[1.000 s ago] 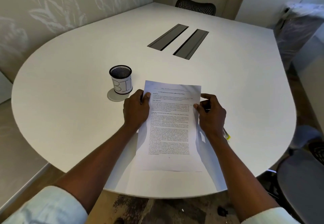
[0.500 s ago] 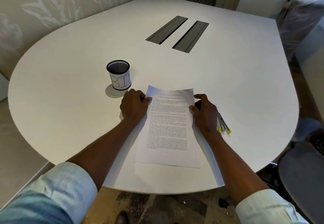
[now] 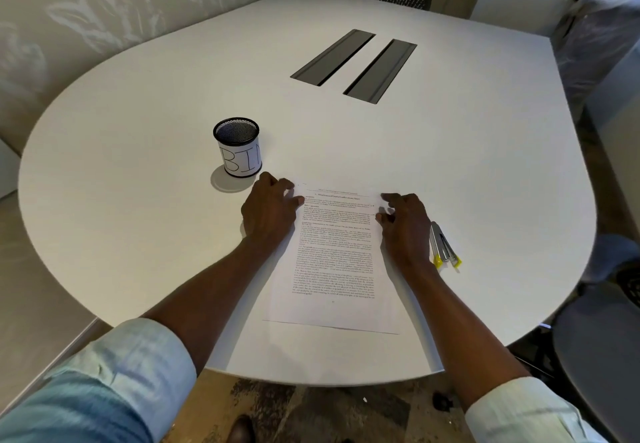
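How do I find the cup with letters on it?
Look at the big white table. Just beyond the left hand, left of the printed page, stands a round black mesh cup. Only it wears a white label saying BIN in big letters.

Print on the sheet (image 3: 336, 252) is too small to read
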Demonstrator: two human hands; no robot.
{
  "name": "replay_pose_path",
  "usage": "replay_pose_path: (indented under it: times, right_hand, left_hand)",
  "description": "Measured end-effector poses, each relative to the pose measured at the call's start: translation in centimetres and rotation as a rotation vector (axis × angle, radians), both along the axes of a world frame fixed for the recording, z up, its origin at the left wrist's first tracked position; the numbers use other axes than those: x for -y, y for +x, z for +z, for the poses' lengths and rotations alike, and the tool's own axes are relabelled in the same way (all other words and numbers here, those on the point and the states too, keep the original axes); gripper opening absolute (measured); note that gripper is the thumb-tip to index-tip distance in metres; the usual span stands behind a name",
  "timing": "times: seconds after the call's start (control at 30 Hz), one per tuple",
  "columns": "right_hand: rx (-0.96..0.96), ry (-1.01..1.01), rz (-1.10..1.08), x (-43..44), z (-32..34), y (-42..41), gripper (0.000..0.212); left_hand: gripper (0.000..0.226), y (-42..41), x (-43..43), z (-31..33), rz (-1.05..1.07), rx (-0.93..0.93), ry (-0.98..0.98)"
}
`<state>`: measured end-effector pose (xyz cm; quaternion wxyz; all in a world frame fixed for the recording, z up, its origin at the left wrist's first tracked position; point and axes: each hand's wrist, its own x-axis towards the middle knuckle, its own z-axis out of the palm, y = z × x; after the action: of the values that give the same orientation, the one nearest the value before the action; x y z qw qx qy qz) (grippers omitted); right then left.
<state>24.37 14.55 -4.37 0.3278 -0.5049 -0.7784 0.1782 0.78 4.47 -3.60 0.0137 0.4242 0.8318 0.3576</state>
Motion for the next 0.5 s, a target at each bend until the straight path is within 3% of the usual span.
replay_pose_path:
  times: [0.13, 0.2, 0.4, 0.5]
  right_hand:
    - [-0.104, -0.128, -0.06, 0.2, -0.4, -0.4, 0.014]
    - [0.002, -0.085, -0.071, 0.1, -0.7, -0.4, 0.008]
    - [0.181, 0.043, 0.028, 0.3, -0.5, -0.2, 0.016]
    - [0.177, 0.014, 0.025, 0.4, 0.1, -0.1, 0.032]
  left_hand:
    - [0.026, 0.0, 0.0, -0.1, -0.034, -0.084, -0.061]
    - [0.032, 0.1, 0.0, -0.1, -0.055, -0.086, -0.084]
    - [0.025, -0.3, 0.3, 0.5, -0.052, -0.138, -0.1]
    - [0.043, -0.3, 0.4, 1.1, -0.082, -0.105, -0.171]
